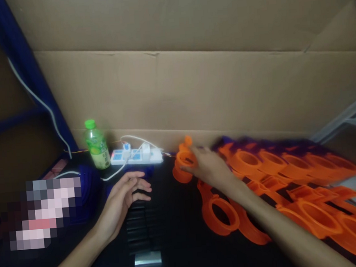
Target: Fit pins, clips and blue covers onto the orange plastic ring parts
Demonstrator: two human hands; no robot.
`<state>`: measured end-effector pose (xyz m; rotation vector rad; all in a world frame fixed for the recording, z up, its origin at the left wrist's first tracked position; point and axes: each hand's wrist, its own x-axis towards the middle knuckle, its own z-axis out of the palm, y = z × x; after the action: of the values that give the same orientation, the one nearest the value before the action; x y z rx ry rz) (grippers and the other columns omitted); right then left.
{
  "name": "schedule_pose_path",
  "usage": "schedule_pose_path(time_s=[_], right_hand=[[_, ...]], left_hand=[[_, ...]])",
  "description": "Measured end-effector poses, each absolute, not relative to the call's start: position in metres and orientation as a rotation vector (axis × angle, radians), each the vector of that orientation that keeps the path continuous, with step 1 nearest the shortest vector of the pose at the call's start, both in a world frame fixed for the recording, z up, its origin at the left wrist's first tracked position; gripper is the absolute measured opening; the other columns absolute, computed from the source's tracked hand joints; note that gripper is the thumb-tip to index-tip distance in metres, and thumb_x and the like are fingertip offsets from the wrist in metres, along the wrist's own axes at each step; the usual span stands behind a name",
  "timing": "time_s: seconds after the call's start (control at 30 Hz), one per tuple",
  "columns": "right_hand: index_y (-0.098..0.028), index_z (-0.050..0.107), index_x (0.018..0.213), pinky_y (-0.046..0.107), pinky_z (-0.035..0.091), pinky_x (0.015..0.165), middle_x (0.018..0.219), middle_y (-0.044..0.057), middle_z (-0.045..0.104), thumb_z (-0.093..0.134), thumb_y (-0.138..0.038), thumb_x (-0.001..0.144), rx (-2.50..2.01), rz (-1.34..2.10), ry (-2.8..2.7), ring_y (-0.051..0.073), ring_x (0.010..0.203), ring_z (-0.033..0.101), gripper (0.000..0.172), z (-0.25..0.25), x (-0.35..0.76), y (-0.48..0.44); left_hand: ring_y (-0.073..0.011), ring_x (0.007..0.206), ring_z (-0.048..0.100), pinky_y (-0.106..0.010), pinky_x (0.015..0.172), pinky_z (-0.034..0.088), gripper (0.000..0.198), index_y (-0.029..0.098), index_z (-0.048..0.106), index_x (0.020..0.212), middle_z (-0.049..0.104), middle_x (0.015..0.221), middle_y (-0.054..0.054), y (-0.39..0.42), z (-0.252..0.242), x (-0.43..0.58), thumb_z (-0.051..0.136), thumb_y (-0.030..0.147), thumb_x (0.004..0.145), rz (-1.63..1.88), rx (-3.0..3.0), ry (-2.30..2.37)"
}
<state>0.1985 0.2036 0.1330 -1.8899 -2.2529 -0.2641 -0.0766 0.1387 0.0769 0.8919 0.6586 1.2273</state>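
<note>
- Cardboard wall [193,87] backs a dark table [181,248]; the lighting is dim and the right side is motion-blurred.
- Landmark: a white power strip [136,156] lies at the foot of the wall, with plugs and a white cable in it.
- Your right hand [210,168] is just right of the power strip. Its fingers are curled onto an orange ring piece [183,166] and look to be gripping its side; blur hides the exact contact.
- That piece stands upright, apparently on another orange part. It's hard moulded plastic, round collar with a small knob on top.
- Your left hand [124,195] is in front of the power strip, palm down, fingers spread and loose, holding nothing. It hovers at the far end of a black ribbed strip [142,222].
- The strip runs toward you from the power strip and ends at a shiny metal block [147,259].
- An orange pile [292,174] sits far right of the power strip: many flat ring-shaped clamps, glossy, overlapping.
- A green bottle [97,146] stands just left of the power strip: clear plastic, green cap, upright.
- Risk: the held piece is close to the power strip, so a swing left could hit the plugs or snag the cable.
- Risk: your forearm lies over loose rings, so dragging it could scatter them, and smooth plastic slides easily.
- Risk: the bottle is light and tall, so a knock from your left hand would likely tip it toward the sockets.
</note>
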Motion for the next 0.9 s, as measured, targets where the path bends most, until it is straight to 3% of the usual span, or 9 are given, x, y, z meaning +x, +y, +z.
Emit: schedule_pose_path(time_s=[0.13, 0.23, 0.37, 0.43, 0.53, 0.6, 0.67, 0.73, 0.9], right_hand=[[-0.017, 0.061, 0.122, 0.036, 0.047, 0.081, 0.112, 0.014, 0.066, 0.065, -0.051, 0.084, -1.812, -0.218, -2.100, 0.029, 0.101, 0.059, 0.052, 0.145, 0.197, 0.188], [-0.019, 0.058, 0.127, 0.042, 0.049, 0.087, 0.116, 0.012, 0.064, 0.068, -0.050, 0.083, -1.620, -0.203, -2.056, 0.031, 0.108, 0.058, 0.056, 0.153, 0.185, 0.156], [-0.027, 0.050, 0.135, 0.042, 0.050, 0.096, 0.130, 0.007, 0.060, 0.076, -0.052, 0.077, -1.272, 0.239, -2.144, 0.026, 0.116, 0.058, 0.068, 0.153, 0.153, 0.112], [-0.030, 0.050, 0.135, 0.038, 0.050, 0.098, 0.132, 0.004, 0.060, 0.081, -0.052, 0.073, -1.159, 0.470, -2.228, 0.023, 0.116, 0.059, 0.073, 0.152, 0.137, 0.100], [-0.030, 0.047, 0.138, 0.036, 0.050, 0.099, 0.130, 0.003, 0.061, 0.081, -0.052, 0.073, -1.098, 0.630, -2.283, 0.021, 0.116, 0.059, 0.077, 0.145, 0.123, 0.091], [-0.027, 0.048, 0.138, 0.033, 0.051, 0.096, 0.123, 0.004, 0.063, 0.073, -0.048, 0.084, -1.132, 0.607, -2.271, 0.019, 0.112, 0.060, 0.062, 0.128, 0.120, 0.085], [-0.025, 0.056, 0.126, 0.030, 0.052, 0.091, 0.112, 0.003, 0.066, 0.062, -0.038, 0.094, -1.123, 0.477, -2.328, 0.017, 0.104, 0.061, 0.036, 0.101, 0.120, 0.075], [-0.024, 0.063, 0.110, 0.030, 0.051, 0.083, 0.097, 0.002, 0.068, 0.063, -0.033, 0.092, -0.956, 0.244, -2.513, 0.018, 0.095, 0.061, 0.020, 0.070, 0.122, 0.063], [-0.021, 0.063, 0.112, 0.030, 0.047, 0.067, 0.088, 0.002, 0.065, 0.066, -0.033, 0.089, -0.864, -0.175, -2.642, 0.019, 0.082, 0.058, 0.026, 0.018, 0.129, 0.044]], left_hand=[[-0.0284, 0.100, 0.066, -0.042, 0.084, 0.055, 0.030, 0.017, 0.069, 0.116, 0.073, 0.098, -0.013, 0.139, 0.076, -0.077, 0.062, 0.035, 0.092, 1.225, 0.894, 0.654], [-0.0330, 0.118, 0.061, -0.046, 0.091, 0.052, 0.036, 0.019, 0.066, 0.123, 0.072, 0.116, -0.015, 0.138, 0.077, -0.074, 0.063, 0.036, 0.091, 1.256, 0.897, 0.635], [-0.0326, 0.130, 0.054, -0.044, 0.099, 0.049, 0.043, 0.022, 0.061, 0.131, 0.065, 0.133, -0.014, 0.132, 0.082, -0.068, 0.062, 0.039, 0.092, 1.295, 0.827, 0.532], [-0.0312, 0.120, 0.062, -0.041, 0.093, 0.053, 0.044, 0.021, 0.061, 0.131, 0.070, 0.124, -0.013, 0.130, 0.083, -0.069, 0.061, 0.042, 0.092, 1.285, 0.754, 0.555], [-0.0248, 0.084, 0.073, -0.032, 0.074, 0.058, 0.037, 0.017, 0.069, 0.114, 0.077, 0.091, -0.008, 0.135, 0.084, -0.078, 0.067, 0.043, 0.089, 1.357, 0.655, 0.695], [-0.0180, 0.064, 0.070, -0.027, 0.064, 0.058, 0.029, 0.017, 0.071, 0.102, 0.074, 0.075, -0.003, 0.141, 0.085, -0.085, 0.069, 0.042, 0.087, 1.414, 0.577, 0.721], [-0.0148, 0.057, 0.067, -0.025, 0.058, 0.057, 0.025, 0.020, 0.071, 0.102, 0.072, 0.072, 0.000, 0.146, 0.089, -0.090, 0.070, 0.040, 0.087, 1.449, 0.512, 0.683], [-0.0137, 0.056, 0.066, -0.024, 0.056, 0.057, 0.024, 0.022, 0.070, 0.103, 0.072, 0.074, 0.000, 0.148, 0.093, -0.092, 0.070, 0.038, 0.086, 1.443, 0.472, 0.646], [-0.0122, 0.049, 0.061, -0.024, 0.050, 0.056, 0.026, 0.022, 0.071, 0.099, 0.066, 0.065, 0.001, 0.145, 0.096, -0.093, 0.068, 0.045, 0.086, 1.373, 0.441, 0.636]])
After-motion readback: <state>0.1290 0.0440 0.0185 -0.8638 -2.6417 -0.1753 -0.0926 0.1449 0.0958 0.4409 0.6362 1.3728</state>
